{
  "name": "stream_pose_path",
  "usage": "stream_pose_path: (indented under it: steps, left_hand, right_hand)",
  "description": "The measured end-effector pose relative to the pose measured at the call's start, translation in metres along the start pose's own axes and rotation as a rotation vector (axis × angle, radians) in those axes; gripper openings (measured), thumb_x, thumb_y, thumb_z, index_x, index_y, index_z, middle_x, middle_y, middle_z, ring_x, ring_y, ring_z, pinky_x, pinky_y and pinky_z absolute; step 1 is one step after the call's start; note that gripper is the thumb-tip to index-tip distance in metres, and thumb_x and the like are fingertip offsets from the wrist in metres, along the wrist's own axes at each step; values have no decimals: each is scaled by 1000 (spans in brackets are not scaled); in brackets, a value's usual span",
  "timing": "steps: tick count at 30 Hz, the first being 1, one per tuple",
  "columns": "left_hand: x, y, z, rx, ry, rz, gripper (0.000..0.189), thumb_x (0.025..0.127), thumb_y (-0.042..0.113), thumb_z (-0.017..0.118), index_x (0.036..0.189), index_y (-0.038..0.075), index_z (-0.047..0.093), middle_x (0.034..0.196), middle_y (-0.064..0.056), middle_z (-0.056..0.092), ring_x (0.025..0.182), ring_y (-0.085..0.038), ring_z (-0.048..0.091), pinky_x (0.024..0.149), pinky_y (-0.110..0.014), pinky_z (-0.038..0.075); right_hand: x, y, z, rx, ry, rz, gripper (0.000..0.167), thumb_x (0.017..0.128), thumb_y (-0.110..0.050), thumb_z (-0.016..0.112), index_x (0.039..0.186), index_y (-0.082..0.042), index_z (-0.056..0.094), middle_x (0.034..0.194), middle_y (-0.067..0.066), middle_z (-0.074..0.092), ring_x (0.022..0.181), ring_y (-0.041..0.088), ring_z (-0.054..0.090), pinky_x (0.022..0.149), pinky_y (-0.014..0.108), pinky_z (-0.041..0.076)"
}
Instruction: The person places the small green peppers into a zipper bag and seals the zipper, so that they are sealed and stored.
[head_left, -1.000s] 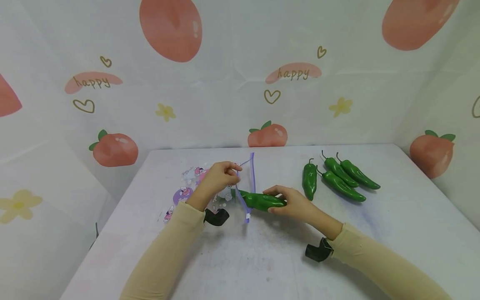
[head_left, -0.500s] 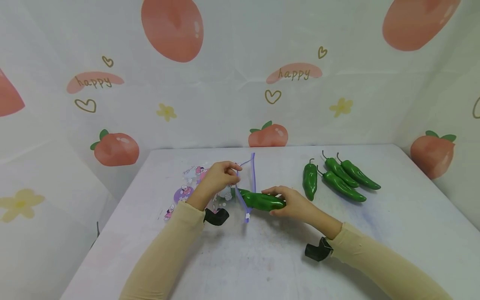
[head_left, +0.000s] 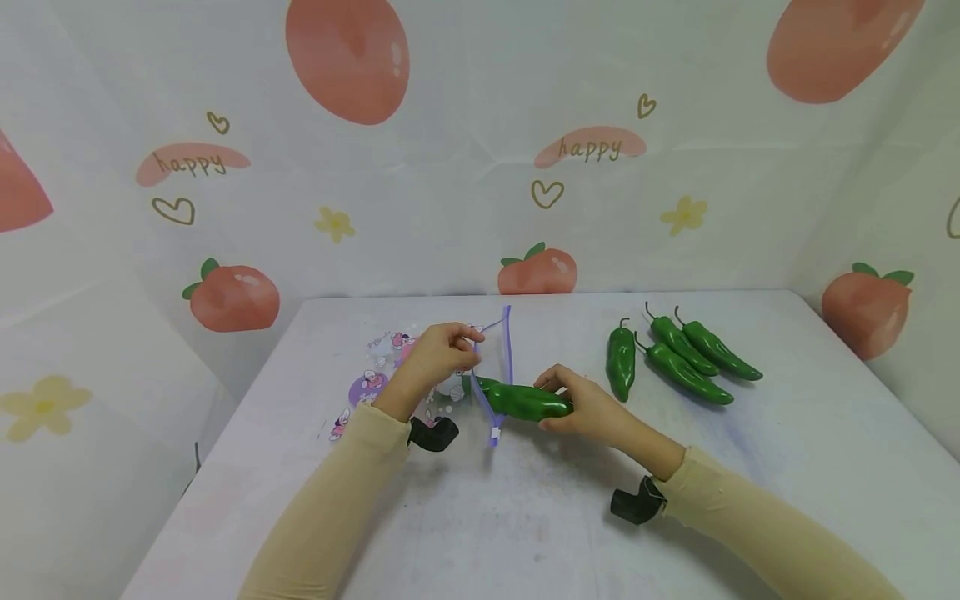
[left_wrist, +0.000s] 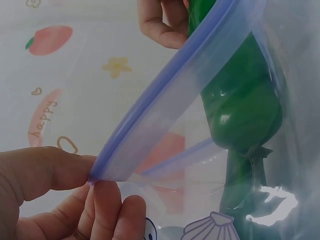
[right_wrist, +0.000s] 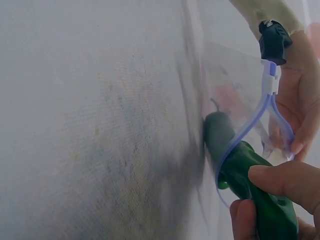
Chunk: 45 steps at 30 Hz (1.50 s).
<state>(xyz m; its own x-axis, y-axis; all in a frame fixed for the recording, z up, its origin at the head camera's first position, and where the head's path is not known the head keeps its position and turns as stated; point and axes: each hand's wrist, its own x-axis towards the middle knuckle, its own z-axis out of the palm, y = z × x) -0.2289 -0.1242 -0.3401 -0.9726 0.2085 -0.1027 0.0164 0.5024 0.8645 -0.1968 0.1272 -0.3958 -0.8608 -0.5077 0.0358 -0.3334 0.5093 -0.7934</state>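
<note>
Our right hand [head_left: 585, 408] has arched slightly higher. Our left hand [head_left: 441, 358] pinches a clear bag [head_left: 508, 350] by its purple edge; a green pepper [head_left: 528, 403] sits partway through its mouth, outer end gripped by our right hand; four more peppers [head_left: 686, 375] lie farther right on the tabletop [head_left: 525, 517].

The bag [head_left: 367, 387] is made of clear, shiny plastic film, edged by a plastic zip strip [left_wrist: 142, 102]. Highlights are thrown back by the glossy, smooth pepper [head_left: 528, 403]. The tabletop [right_wrist: 120, 125] is finished matt and slightly rough, the sleeves [head_left: 322, 500] in matt cloth.
</note>
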Motion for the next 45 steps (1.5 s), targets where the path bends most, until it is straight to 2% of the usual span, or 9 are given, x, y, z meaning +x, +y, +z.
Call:
stream_pose_path:
  steps: [16,23,33,40,45]
  left_hand:
    - [1,0,1,-9,-11,1,29,86,9,65,115,8,65,84,-4,58,75,-18,53,65,-27,44]
    - [2,0,0,-10,-9,-1,31,86,9,65,116,7,64,86,-5,59,75,-17,54,64,-26,43]
    - [1,2,-1,-3,-12,1,31,85,9,65,116,7,64,86,-4,60,75,-17,55,63,-26,43]
    - [1,2,0,-12,-10,-5,30,86,9,65,116,7,64,87,-5,58,76,-17,55,65,-26,44]
    - [2,1,0,-19,-11,-1,31,86,8,64,117,6,64,87,-5,57,76,-17,54,66,-26,45]
  right_hand:
    - [-1,3,0,-28,22,21,45,80,-13,77,121,-12,59,114,13,61,85,18,61,73,30,50]
    - [0,1,0,-66,32,16,46,82,-10,74,126,-9,60,119,15,60,87,19,58,79,33,49]
    - [2,1,-1,-97,37,4,47,84,-11,72,130,-5,60,119,16,60,91,21,55,78,33,46]
    - [2,0,0,-46,38,28,45,86,-8,70,129,-4,59,123,19,59,87,19,60,74,29,50]
    - [2,1,1,6,52,39,43,86,-6,69,127,-2,58,120,19,61,93,23,63,76,31,53]
